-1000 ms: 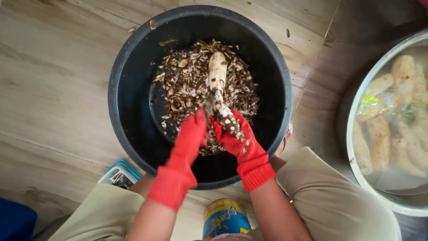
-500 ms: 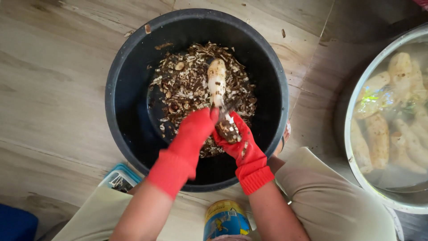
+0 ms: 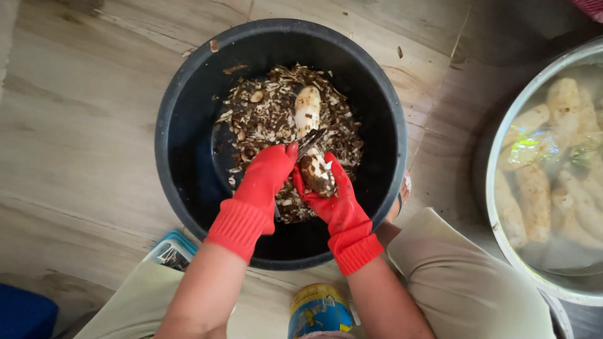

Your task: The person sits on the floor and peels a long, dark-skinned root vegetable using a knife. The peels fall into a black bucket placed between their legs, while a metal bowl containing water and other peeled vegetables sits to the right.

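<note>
My red-gloved left hand (image 3: 267, 179) is closed around a small dark-bladed peeler (image 3: 309, 141). My red-gloved right hand (image 3: 331, 194) grips the brown, unpeeled end of a pale oblong root (image 3: 309, 135), pointing to 12 o'clock above the round black plastic tub (image 3: 182, 125) of brown peelings (image 3: 264, 113). At 3 o'clock: a metal basin (image 3: 502, 207) of peeled roots (image 3: 534, 201).

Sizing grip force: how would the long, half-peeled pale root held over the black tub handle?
The half-peeled pale root looks stiff: it juts unsupported from the right hand. Its bare end is probably slick. Rounded, so likely to roll if set down.
</note>
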